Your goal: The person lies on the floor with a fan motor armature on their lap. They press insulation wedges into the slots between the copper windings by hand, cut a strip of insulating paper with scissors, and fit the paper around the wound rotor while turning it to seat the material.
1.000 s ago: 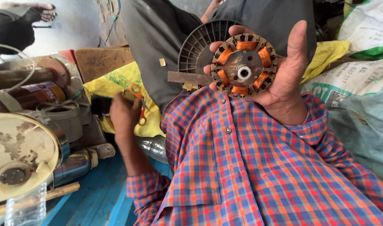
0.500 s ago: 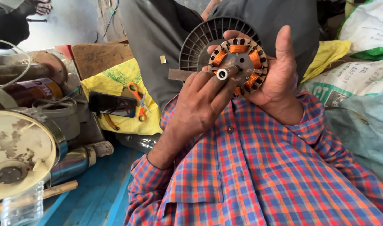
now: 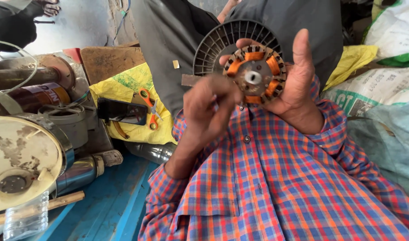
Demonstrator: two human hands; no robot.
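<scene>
Stator (image 3: 256, 75), a round disc with orange windings around a pale hub, sits upright in the right hand (image 3: 298, 85), fingers curled behind its rim and thumb raised along its right edge, flat face toward the camera. Left hand (image 3: 213, 105) hovers just left of and below it, fingers pinched together, blurred; whether they grip anything I cannot tell. Behind stands a dark ribbed fan cover (image 3: 222, 42). Orange scissors (image 3: 149, 107) lie well apart on a yellow bag (image 3: 124, 82).
</scene>
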